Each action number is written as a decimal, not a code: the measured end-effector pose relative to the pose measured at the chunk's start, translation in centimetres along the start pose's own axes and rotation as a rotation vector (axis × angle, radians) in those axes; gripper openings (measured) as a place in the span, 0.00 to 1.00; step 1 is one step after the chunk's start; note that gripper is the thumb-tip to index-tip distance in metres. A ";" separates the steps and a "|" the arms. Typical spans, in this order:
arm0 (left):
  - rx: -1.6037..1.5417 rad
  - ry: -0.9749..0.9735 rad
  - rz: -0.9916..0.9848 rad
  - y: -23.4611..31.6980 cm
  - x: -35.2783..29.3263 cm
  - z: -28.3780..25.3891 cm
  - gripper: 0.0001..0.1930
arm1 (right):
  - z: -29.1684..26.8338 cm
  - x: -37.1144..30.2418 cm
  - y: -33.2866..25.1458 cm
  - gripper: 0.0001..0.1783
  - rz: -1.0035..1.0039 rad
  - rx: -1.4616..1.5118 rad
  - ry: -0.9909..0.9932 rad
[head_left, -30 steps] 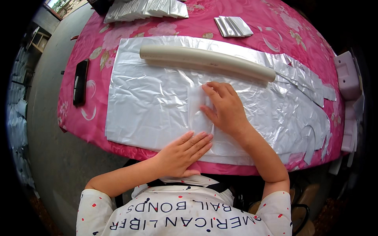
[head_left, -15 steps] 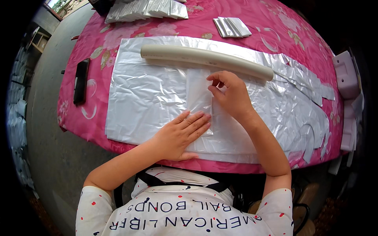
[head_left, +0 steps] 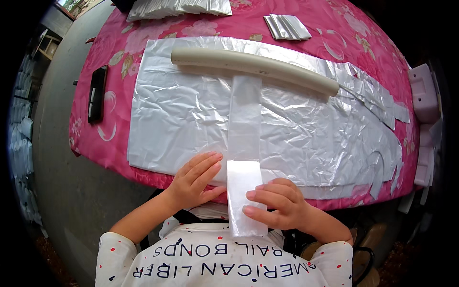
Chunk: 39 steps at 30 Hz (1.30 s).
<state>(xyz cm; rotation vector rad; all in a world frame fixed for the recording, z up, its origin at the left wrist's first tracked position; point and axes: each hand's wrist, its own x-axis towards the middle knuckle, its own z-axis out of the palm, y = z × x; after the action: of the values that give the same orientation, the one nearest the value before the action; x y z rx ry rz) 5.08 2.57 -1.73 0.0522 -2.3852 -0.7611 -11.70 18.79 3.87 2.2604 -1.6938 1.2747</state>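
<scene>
A narrow strip of folded clear plastic film lies lengthwise over a large crinkled sheet of silvery-white plastic. Its near end, a brighter and whiter section, hangs out past the front edge of the table toward my shirt. My right hand has hold of that near section by its right side, with fingertips over the top; the underside is hidden. Just left of the strip, my left hand is open with fingers stretched out, holding nothing. A long beige pipe rests across the sheet beyond both hands.
A pink flowered cloth covers the table. At the left lies a black phone. Stacks of folded plastic packets sit at the far edge, with a smaller stack further right. Pale pink plastic containers stand beyond the right end.
My right hand has come down and nearer from beside the pipe, bringing the strip's end past the table edge. My left hand has lifted off the strip and shifted left.
</scene>
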 end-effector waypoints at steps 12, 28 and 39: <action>0.184 -0.259 0.122 1.3 0.7 0.8 0.14 | 2.5 -2.0 1.9 0.19 0.275 -0.082 -0.234; -0.432 -0.116 -0.804 1.5 4.4 0.5 0.23 | 0.5 2.5 5.3 0.13 1.207 0.445 -0.363; 0.227 -0.430 -0.191 2.5 4.1 3.3 0.41 | 0.5 3.6 7.1 0.17 1.409 0.597 -0.479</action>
<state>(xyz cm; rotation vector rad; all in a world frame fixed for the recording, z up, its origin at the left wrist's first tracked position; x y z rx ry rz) 0.25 5.48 -0.20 0.2346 -2.9030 -0.6317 -16.94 12.86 2.81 1.3340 -3.8267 1.5053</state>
